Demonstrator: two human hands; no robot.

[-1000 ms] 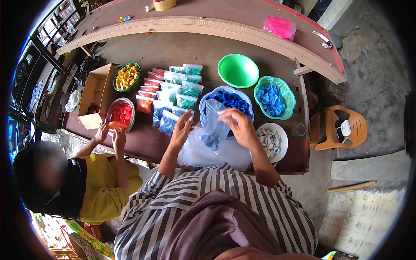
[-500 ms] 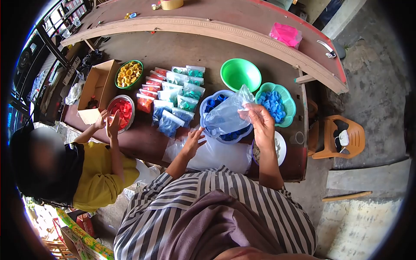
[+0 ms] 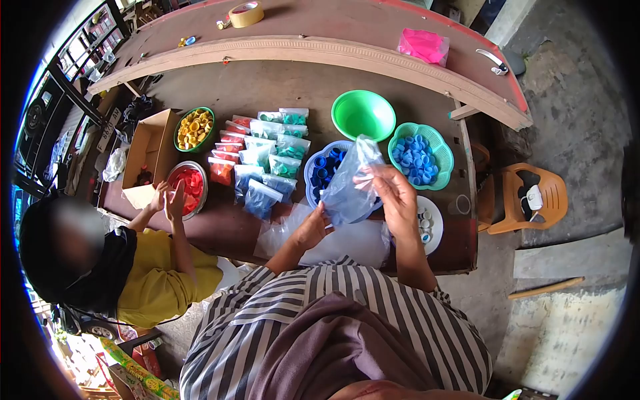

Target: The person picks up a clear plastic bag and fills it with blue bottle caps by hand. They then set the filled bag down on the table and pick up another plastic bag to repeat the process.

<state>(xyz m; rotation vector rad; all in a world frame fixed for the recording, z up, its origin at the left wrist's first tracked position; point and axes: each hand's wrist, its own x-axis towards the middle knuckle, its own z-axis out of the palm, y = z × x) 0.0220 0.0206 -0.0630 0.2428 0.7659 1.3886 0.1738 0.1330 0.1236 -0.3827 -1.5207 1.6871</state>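
Note:
A clear plastic bag (image 3: 348,190) hangs from my right hand (image 3: 393,197), whose thumb and fingers pinch its upper edge. My left hand (image 3: 312,229) touches the bag's lower left side, fingertips against the plastic. Behind the bag is a basket (image 3: 310,175) of dark blue caps, partly hidden. Light blue caps (image 3: 415,160) fill a teal basket (image 3: 445,150) to the right. Beneath my hands lie flat clear plastic sheets (image 3: 353,245). Filled bags of blue (image 3: 261,200), green and red (image 3: 221,171) pieces lie in rows to the left.
A co-worker in a yellow top (image 3: 157,280) sits at left, hands by a bowl of red caps (image 3: 190,189). Around the table are a cardboard box (image 3: 148,150), yellow caps (image 3: 195,129), a green bowl (image 3: 363,115), a white plate (image 3: 433,227) and a raised shelf (image 3: 293,47).
My left hand has moved right and up to the bag and now touches it. The bag has swung more upright in my right hand. The whole view has shifted slightly.

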